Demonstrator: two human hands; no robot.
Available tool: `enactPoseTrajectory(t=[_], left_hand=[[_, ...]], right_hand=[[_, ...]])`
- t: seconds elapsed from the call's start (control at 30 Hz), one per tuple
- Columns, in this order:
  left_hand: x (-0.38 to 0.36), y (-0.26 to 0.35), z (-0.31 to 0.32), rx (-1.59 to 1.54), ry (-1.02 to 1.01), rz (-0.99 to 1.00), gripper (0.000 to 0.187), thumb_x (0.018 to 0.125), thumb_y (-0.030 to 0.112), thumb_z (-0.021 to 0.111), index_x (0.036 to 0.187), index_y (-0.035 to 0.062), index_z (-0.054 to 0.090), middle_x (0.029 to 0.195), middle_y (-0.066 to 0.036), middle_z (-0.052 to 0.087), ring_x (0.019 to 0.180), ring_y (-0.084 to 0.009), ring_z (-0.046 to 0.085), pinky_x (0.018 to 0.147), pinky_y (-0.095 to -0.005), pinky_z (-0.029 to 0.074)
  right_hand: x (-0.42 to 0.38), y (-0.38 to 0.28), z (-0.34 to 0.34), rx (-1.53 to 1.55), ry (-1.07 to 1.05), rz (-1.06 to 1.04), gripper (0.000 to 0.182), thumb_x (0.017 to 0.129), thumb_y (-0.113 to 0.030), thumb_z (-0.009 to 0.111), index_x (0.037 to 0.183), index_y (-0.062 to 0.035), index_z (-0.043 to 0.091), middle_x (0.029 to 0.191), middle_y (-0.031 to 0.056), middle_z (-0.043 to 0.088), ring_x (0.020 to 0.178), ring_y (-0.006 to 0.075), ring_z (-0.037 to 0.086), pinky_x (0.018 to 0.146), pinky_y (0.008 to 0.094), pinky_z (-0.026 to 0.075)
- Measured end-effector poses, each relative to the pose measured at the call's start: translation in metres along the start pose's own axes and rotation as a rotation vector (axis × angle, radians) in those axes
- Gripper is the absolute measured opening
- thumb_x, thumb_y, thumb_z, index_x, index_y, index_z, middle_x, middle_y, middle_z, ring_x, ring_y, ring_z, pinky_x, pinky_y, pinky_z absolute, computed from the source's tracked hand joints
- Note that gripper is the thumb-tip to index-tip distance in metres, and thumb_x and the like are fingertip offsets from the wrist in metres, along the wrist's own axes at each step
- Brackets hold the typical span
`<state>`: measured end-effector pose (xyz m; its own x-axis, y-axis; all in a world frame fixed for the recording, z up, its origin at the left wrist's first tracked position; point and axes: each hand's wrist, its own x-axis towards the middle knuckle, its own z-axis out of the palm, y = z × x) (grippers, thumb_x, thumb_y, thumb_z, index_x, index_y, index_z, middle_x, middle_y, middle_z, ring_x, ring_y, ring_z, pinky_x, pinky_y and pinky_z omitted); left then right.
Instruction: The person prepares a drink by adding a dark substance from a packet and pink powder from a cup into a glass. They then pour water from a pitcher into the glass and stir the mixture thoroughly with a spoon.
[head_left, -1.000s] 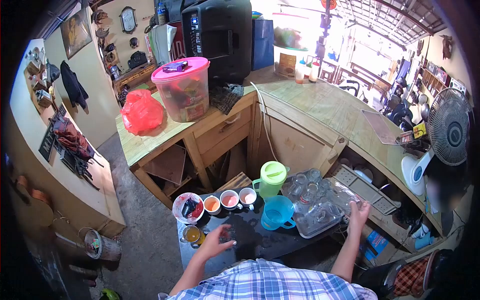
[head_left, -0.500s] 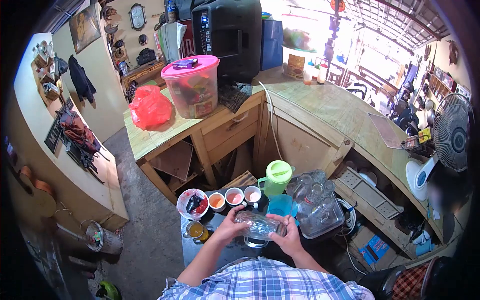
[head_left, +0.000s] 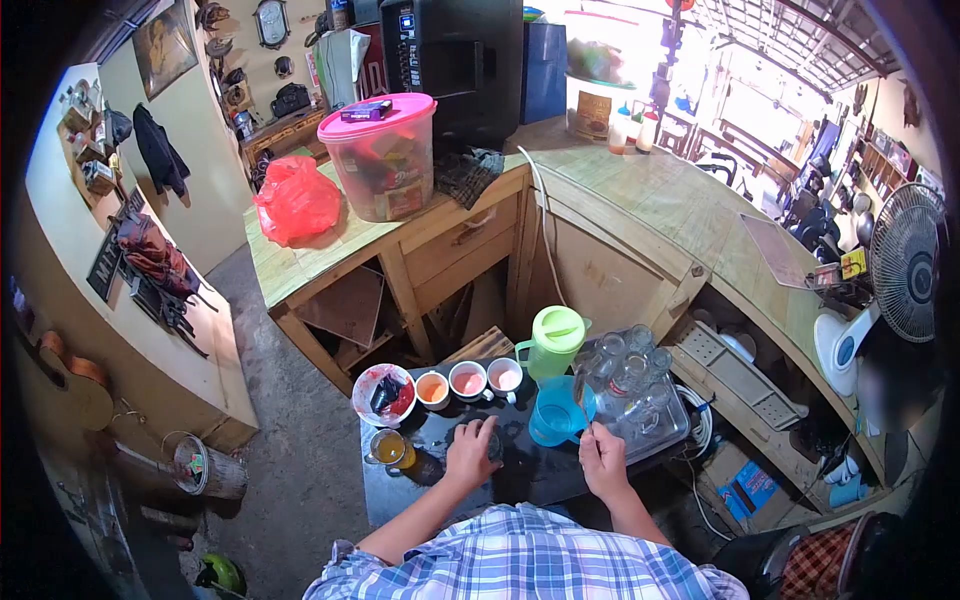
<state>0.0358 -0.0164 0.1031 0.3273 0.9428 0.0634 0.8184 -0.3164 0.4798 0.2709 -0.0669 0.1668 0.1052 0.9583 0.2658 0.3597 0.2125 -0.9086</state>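
the left hand clasps a glass standing upright on the dark counter; the right hand, just right of it, pinches a thin spoon near the blue jug.

One head-worn camera looks forward and steeply down (fisheye, dark rounded corners) from close above the black table, with the wooden counter farther ahead.
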Motion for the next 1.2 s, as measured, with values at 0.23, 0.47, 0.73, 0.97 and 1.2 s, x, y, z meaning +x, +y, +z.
enactPoseTrajectory(t=[0.23, 0.47, 0.73, 0.97, 1.2], left_hand=[[0.005, 0.005, 0.023, 0.106, -0.062, 0.045, 0.094, 0.057, 0.019, 0.085, 0.138, 0.0145, 0.038, 0.124, -0.015, 0.049, 0.111, -0.0331, 0.049, 0.085, -0.0409, 0.052], [0.014, -0.008, 0.006, -0.107, 0.044, 0.032, 0.093, 0.066, 0.043, 0.079, 0.139, 0.0038, 0.035, 0.126, -0.021, 0.050, 0.115, -0.0366, 0.049, 0.096, -0.0452, 0.044], [0.059, -0.138, -0.059, 0.028, 0.166, -0.572, 0.033, 0.072, 0.018, 0.067, 0.100, -0.0002, 0.062, 0.098, -0.021, 0.065, 0.092, -0.0343, 0.063, 0.077, -0.0429, 0.050], [0.069, -0.187, -0.064, 0.335, -0.050, -0.579, 0.033, 0.068, 0.026, 0.075, 0.092, 0.0031, 0.072, 0.092, -0.017, 0.070, 0.087, -0.0297, 0.068, 0.079, -0.0385, 0.054], [0.082, -0.209, -0.031, 0.259, -0.283, -0.632, 0.033, 0.066, 0.026, 0.076, 0.089, 0.0021, 0.072, 0.098, -0.016, 0.069, 0.092, -0.0290, 0.067, 0.080, -0.0381, 0.054]], right_hand=[[-0.014, -0.007, 0.012, 0.476, -0.087, 0.384, 0.039, 0.102, -0.031, 0.042, 0.078, -0.0028, 0.054, 0.054, -0.0061, 0.038, 0.044, 0.0018, 0.036, 0.042, 0.0195, 0.029], [-0.013, -0.008, 0.014, 0.566, -0.136, 0.384, 0.037, 0.102, -0.026, 0.043, 0.088, 0.0030, 0.060, 0.054, -0.0067, 0.039, 0.044, 0.0007, 0.036, 0.041, 0.0196, 0.029], [-0.010, -0.005, 0.005, 0.579, -0.097, 0.407, 0.036, 0.101, -0.027, 0.044, 0.089, 0.0034, 0.060, 0.055, -0.0060, 0.040, 0.044, 0.0017, 0.036, 0.042, 0.0200, 0.032], [-0.012, -0.006, 0.004, 0.580, -0.099, 0.423, 0.035, 0.101, -0.026, 0.045, 0.089, 0.0025, 0.060, 0.056, -0.0057, 0.040, 0.045, 0.0021, 0.036, 0.042, 0.0203, 0.032], [-0.013, -0.006, 0.004, 0.552, -0.097, 0.412, 0.035, 0.101, -0.026, 0.044, 0.089, 0.0022, 0.061, 0.056, -0.0058, 0.040, 0.045, 0.0021, 0.037, 0.043, 0.0200, 0.032]])
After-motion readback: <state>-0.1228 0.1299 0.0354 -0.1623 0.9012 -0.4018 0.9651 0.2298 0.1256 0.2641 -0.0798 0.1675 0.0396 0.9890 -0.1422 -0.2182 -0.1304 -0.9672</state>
